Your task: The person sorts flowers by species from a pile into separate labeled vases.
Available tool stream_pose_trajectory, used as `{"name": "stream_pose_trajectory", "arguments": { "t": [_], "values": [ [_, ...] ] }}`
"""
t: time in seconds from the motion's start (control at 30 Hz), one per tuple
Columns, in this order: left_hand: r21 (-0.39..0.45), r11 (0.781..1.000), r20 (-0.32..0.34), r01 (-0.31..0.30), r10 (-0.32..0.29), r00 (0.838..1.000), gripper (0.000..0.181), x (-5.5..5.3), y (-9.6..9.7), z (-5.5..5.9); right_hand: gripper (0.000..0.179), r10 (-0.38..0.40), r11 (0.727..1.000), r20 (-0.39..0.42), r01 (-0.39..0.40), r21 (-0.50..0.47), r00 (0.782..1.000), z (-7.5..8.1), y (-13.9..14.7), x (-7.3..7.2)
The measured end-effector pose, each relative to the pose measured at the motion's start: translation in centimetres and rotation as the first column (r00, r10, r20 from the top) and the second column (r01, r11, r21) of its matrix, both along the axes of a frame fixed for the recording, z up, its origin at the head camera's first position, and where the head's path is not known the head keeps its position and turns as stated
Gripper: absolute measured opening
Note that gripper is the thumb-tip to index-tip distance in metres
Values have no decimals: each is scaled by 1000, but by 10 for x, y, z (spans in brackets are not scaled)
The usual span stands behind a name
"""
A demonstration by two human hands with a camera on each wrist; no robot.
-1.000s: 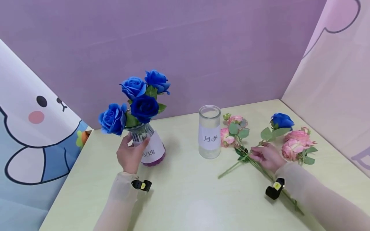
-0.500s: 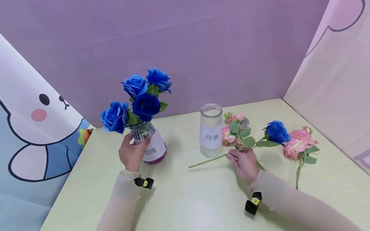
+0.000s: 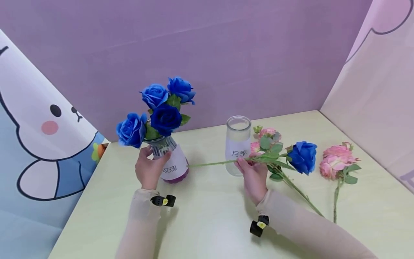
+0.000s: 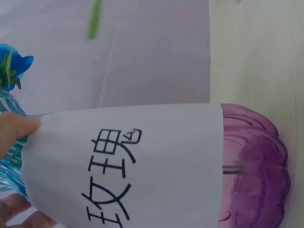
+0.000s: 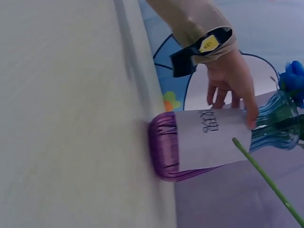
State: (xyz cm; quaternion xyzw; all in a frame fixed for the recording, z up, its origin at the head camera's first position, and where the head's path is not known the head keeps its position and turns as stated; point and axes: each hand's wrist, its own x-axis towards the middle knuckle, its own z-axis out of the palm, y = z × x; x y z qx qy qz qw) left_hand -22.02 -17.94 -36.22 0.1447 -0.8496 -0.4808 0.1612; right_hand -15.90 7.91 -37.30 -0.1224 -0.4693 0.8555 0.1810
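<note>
1. Before a purple wall (image 3: pixel 210 54), a pale table (image 3: pixel 207 223) is seen.
2. At the table's left, a labelled vase (image 3: pixel 176 160) is gripped round the neck by the left hand (image 3: pixel 150 169), with thumb and fingers wrapped on it. It is seen tilted leftward; whether the base is set flat cannot be told. Four blue roses (image 3: pixel 166 119) are held in it.
3. Well to its right, a labelled glass jar (image 3: pixel 237 142) is stood upright. Pink flowers are laid in two places: one spray (image 3: pixel 268 132) just beside the jar, another (image 3: pixel 337 162) farther right.
4. One more rose (image 3: pixel 302 157) is pinched by the right hand (image 3: pixel 254 180), thumb against fingers, along the leafy stretch below the bloom. The bloom is left hanging to the right of those fingers.
5. Its stem (image 3: pixel 210 164) is held almost level, crossed before the jar, the bare end pointed left at the vase. That end is placed nearer the left hand than the right, lower than the vase's mouth; a gap from the glass is shown in the left wrist view.
</note>
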Motion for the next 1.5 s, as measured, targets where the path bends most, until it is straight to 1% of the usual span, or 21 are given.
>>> {"name": "stream_pose_trajectory", "arguments": {
  "t": [0.07, 0.17, 0.33, 0.47, 0.67, 0.73, 0.83, 0.93, 0.97, 1.0, 1.03, 1.07, 1.1, 1.13, 1.2, 1.27, 1.3, 1.33, 1.37, 1.4, 1.5],
  "values": [
    [-7, 1000, -9, -9, 8, 1000, 67, 0, -1, 0, 23, -14, 1000, -33, 13, -11, 999, 6, -6, -3],
    [-20, 1000, -25, -19, 19, 1000, 66, 1, -3, 2, 24, -8, 1000, -61, 7, -17, 998, 14, -15, -6],
    [-19, 1000, -12, -16, 15, 1000, 66, 2, -6, 2, 25, 18, 999, -93, -20, -30, 995, 29, -29, -10],
    [-27, 1000, -13, -10, 10, 1000, 66, 1, -6, 1, 26, 17, 999, -134, -23, -43, 991, 47, -37, -17],
    [-22, 1000, -6, 1, -1, 1000, 66, 0, -3, 1, 28, -3, 998, -227, -12, -65, 974, 77, -41, -27],
    [-18, 1000, -3, 9, -9, 1000, 67, 0, -2, 0, 26, 1, 999, -252, -13, -44, 968, 84, -40, -29],
    [-18, 1000, -7, 20, -21, 1000, 67, 0, 0, 0, 25, 0, 1000, -260, 1, 3, 966, 93, -36, -31],
    [-24, 999, -9, 27, -27, 1000, 67, 0, 1, 0, 23, 11, 997, -243, 8, 80, 970, 100, -32, -36],
    [-26, 999, -9, 29, -29, 1000, 67, 0, 1, -1, 23, 20, 992, -224, 9, 128, 974, 104, -31, -38],
    [-27, 999, -9, 30, -31, 999, 67, 0, 1, -1, 23, 39, 982, -204, 1, 191, 978, 108, -31, -42],
    [-29, 999, -10, 31, -32, 999, 67, -1, 2, -1, 23, 59, 965, -186, -8, 262, 981, 114, -31, -46],
    [-28, 999, -12, 32, -33, 999, 66, -1, 2, -1, 26, 82, 934, -162, -19, 356, 983, 120, -31, -51],
    [-28, 999, -14, 33, -34, 999, 66, -1, 2, -1, 29, 106, 899, -145, -32, 437, 984, 127, -31, -57],
    [-28, 999, -17, 36, -36, 999, 66, -2, 2, -1, 33, 133, 855, -127, -49, 517, 983, 136, -32, -63],
    [-27, 999, -22, 39, -40, 999, 67, -2, 3, -1, 38, 176, 759, -107, -66, 648, 978, 152, -36, -75],
    [-22, 999, -22, 41, -42, 999, 67, -2, 3, -1, 40, 213, 675, -84, -84, 733, 973, 166, -41, -85],
    [-20, 999, -19, 41, -41, 999, 67, -2, 2, -1, 41, 230, 656, -72, -100, 748, 970, 171, -44, -89],
    [-17, 999, -16, 41, -41, 999, 67, -2, 2, -1, 40, 238, 642, -51, -117, 757, 970, 176, -48, -92],
    [-18, 999, -12, 39, -39, 999, 67, -2, 1, -1, 38, 243, 637, -38, -130, 760, 969, 179, -51, -94],
    [-19, 999, -9, 37, -38, 999, 67, -1, 1, -1, 37, 252, 645, -28, -146, 750, 967, 181, -55, -96],
    [-26, 999, -2, 34, -34, 999, 67, -1, -1, -1, 37, 273, 712, -9, -196, 674, 962, 184, -64, -101]
  ]
}}
